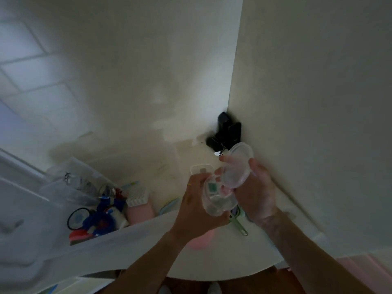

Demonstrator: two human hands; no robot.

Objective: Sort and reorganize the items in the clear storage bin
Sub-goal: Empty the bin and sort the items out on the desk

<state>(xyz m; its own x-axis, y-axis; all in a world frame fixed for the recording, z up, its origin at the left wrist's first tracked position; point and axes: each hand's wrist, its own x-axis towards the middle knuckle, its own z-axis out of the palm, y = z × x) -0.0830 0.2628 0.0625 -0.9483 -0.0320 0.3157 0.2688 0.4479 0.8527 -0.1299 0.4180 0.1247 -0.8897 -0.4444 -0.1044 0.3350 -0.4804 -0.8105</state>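
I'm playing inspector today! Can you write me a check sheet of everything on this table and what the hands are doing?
Surface: pale round table, set into a wall corner.
Job's things: clear storage bin at left; clear round container with small items inside; clear lid off it.
Clutter: blue and red items, pink box, green scoop, black objects in the corner.
Grippers: left hand grips the container; right hand holds the lid.
Cables: nothing seen.
Surroundings: cream walls, tiled floor; picture blurred.
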